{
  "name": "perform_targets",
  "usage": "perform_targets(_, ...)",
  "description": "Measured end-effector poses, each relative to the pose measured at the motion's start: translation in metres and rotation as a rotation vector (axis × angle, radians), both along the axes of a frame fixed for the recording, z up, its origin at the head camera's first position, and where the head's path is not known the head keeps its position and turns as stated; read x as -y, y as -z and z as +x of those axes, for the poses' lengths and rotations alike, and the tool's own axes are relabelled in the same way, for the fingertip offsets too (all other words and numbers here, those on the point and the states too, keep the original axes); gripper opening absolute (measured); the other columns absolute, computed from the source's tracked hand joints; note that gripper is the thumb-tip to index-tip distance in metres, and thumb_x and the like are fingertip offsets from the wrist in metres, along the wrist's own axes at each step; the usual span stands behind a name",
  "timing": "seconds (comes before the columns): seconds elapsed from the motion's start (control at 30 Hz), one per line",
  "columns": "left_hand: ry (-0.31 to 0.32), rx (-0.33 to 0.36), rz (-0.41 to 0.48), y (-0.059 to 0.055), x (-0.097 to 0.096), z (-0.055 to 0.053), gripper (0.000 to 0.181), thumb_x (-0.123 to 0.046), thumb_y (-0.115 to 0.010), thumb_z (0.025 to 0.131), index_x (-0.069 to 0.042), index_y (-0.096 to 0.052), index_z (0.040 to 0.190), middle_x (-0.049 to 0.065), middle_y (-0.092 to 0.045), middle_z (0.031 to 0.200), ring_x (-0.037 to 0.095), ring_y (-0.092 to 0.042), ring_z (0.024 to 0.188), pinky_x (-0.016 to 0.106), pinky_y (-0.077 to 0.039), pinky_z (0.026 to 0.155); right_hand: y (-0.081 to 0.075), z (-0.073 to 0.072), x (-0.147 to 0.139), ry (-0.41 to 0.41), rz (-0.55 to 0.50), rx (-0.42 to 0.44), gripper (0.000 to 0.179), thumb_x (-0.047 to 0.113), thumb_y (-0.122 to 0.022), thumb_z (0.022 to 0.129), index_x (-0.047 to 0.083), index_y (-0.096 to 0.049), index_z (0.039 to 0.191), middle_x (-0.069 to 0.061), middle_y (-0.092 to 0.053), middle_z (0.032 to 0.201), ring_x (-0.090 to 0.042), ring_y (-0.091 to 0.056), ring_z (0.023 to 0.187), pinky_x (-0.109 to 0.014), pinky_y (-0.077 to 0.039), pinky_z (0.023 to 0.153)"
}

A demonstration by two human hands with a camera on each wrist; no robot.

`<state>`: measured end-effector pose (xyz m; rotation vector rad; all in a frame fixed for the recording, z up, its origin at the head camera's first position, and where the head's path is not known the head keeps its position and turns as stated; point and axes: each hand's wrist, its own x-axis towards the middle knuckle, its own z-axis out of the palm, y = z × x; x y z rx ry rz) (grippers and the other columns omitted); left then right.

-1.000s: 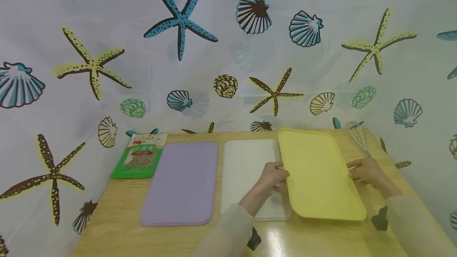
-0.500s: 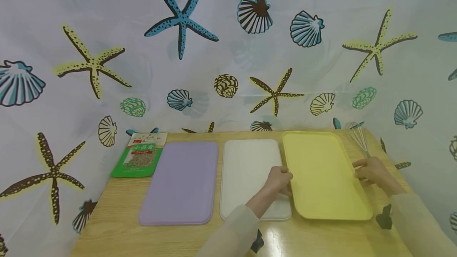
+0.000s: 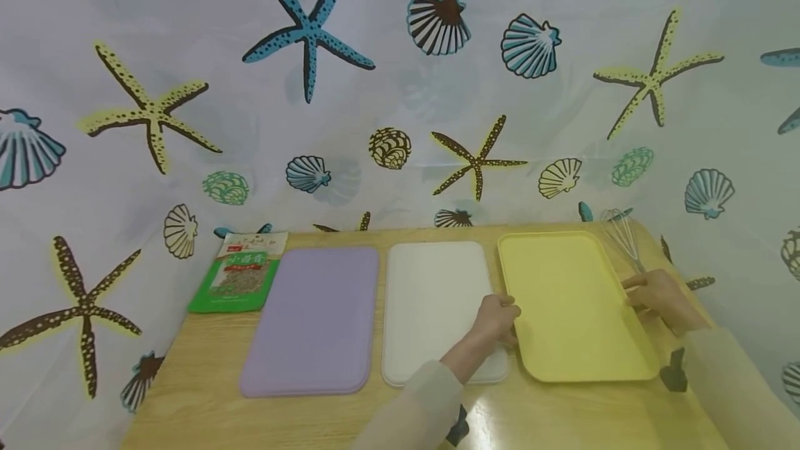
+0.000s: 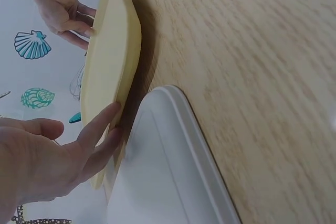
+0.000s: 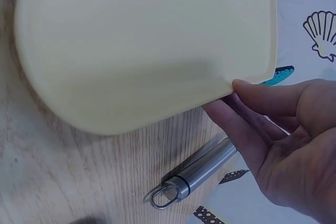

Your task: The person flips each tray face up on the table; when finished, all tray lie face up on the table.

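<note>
While both hands are on it, the yellow tray sits hollow side up, approx 4 o'clock from centre of head view. Clock below read off that tray.

L hand at 9 o'clock: fingers nearly straight, narrow spread, tips against outer side of rim; thumb stands off rim per L wrist view. R hand at 3 o'clock, pinching rim: thumb on top edge, fingers underneath. Tray shadows the table; can't tell if base is fully down.

White tray just beside at 9 o'clock, L wrist crossing over its own 5 o'clock part. Purple tray farther out, same line, small gap betw. the two. Green pkt, red label, at purple's 10 o'clock, close up to it. Whisk at 1 o'clock, wires pointing approx 11; steel handle w/ hanging loop lies near R fingers.

Sleeves pale, blk mount by each wrist. Backdrop at 12: white cloth, starfish + shell print.
</note>
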<state>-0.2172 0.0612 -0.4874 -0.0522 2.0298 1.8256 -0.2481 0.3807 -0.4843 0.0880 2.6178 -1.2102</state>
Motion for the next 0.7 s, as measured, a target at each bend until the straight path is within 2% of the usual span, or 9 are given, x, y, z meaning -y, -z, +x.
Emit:
perform_targets(0.1, -0.007, -0.002, -0.009, 0.001, -0.003, 0.0, 0.043, -0.002, -0.052, 0.092, 0.011, -0.047, 0.133, 0.027, -0.049, 0.135, 0.011, -0.049, 0.061, 0.042, -0.058, 0.083, -0.001, -0.002, 0.0, 0.006, 0.017, -0.006, 0.048, -0.002, -0.059, 0.083, -0.023, -0.046, 0.125, -0.042, -0.045, 0.128, -0.029, -0.068, 0.082, -0.038, -0.061, 0.066)
perform_targets(0.2, -0.019, -0.009, -0.031, 0.003, -0.007, 0.001, 0.042, -0.003, -0.054, 0.091, 0.009, -0.05, 0.131, 0.027, -0.052, 0.132, 0.022, -0.061, 0.083, 0.042, -0.057, 0.083, -0.003, -0.003, -0.001, 0.004, 0.036, -0.013, 0.048, -0.002, -0.058, 0.082, -0.024, -0.047, 0.123, -0.041, -0.052, 0.119, -0.029, -0.068, 0.078, -0.038, -0.06, 0.064)
perform_targets(0.23, -0.023, -0.011, -0.034, 0.004, -0.008, 0.001, 0.042, -0.003, -0.054, 0.091, 0.009, -0.05, 0.131, 0.027, -0.052, 0.131, 0.024, -0.062, 0.084, 0.042, -0.057, 0.083, -0.003, -0.004, -0.001, 0.0, 0.045, -0.017, 0.047, -0.002, -0.058, 0.082, -0.024, -0.047, 0.122, -0.041, -0.055, 0.116, -0.029, -0.068, 0.077, -0.038, -0.06, 0.064)
perform_targets(0.27, -0.027, -0.016, -0.036, 0.004, -0.009, 0.001, 0.042, -0.003, -0.055, 0.091, 0.009, -0.051, 0.131, 0.028, -0.052, 0.13, 0.03, -0.063, 0.095, 0.043, -0.057, 0.084, -0.003, -0.005, -0.002, 0.001, 0.053, -0.019, 0.047, -0.002, -0.058, 0.082, -0.023, -0.048, 0.122, -0.04, -0.056, 0.114, -0.029, -0.068, 0.076, -0.038, -0.06, 0.063)
perform_targets(0.33, -0.031, -0.02, -0.032, 0.005, -0.01, 0.002, 0.042, -0.003, -0.055, 0.091, 0.01, -0.051, 0.13, 0.028, -0.052, 0.13, 0.039, -0.059, 0.11, 0.045, -0.056, 0.086, -0.003, -0.006, -0.002, 0.001, 0.06, -0.022, 0.046, -0.002, -0.058, 0.081, -0.024, -0.049, 0.12, -0.038, -0.059, 0.11, -0.028, -0.068, 0.075, -0.038, -0.06, 0.063)
perform_targets(0.43, -0.027, -0.022, -0.025, 0.007, -0.012, 0.002, 0.042, -0.002, -0.054, 0.091, 0.01, -0.051, 0.13, 0.029, -0.051, 0.131, 0.044, -0.053, 0.117, 0.047, -0.054, 0.088, -0.003, -0.008, -0.003, 0.007, 0.082, -0.024, 0.044, -0.002, -0.059, 0.08, -0.023, -0.051, 0.119, -0.038, -0.06, 0.109, -0.028, -0.068, 0.073, -0.038, -0.06, 0.063)
perform_targets(0.53, -0.021, -0.03, -0.027, 0.008, -0.012, 0.002, 0.042, -0.003, -0.054, 0.09, 0.009, -0.051, 0.13, 0.028, -0.052, 0.131, 0.037, -0.057, 0.113, 0.041, -0.057, 0.085, -0.004, -0.01, -0.003, 0.006, 0.117, -0.025, 0.043, -0.003, -0.059, 0.08, -0.022, -0.053, 0.118, -0.039, -0.058, 0.112, -0.028, -0.068, 0.073, -0.038, -0.06, 0.062)
perform_targets(0.6, -0.006, -0.039, -0.028, 0.007, -0.011, 0.002, 0.044, -0.002, -0.054, 0.09, 0.009, -0.05, 0.132, 0.028, -0.052, 0.132, 0.021, -0.064, 0.088, 0.028, -0.058, 0.069, -0.005, -0.012, -0.003, 0.002, 0.127, -0.031, 0.043, -0.003, -0.059, 0.079, -0.022, -0.053, 0.117, -0.04, -0.056, 0.115, -0.029, -0.068, 0.075, -0.038, -0.06, 0.062)
perform_targets(0.7, 0.051, -0.074, -0.039, 0.006, -0.005, 0.003, 0.046, -0.003, -0.052, 0.091, 0.008, -0.047, 0.135, 0.027, -0.051, 0.133, 0.007, -0.046, 0.058, 0.018, -0.044, 0.053, -0.005, -0.012, -0.002, -0.006, 0.118, -0.037, 0.042, -0.004, -0.06, 0.079, -0.023, -0.053, 0.116, -0.041, -0.053, 0.118, -0.031, -0.068, 0.076, -0.038, -0.06, 0.062)
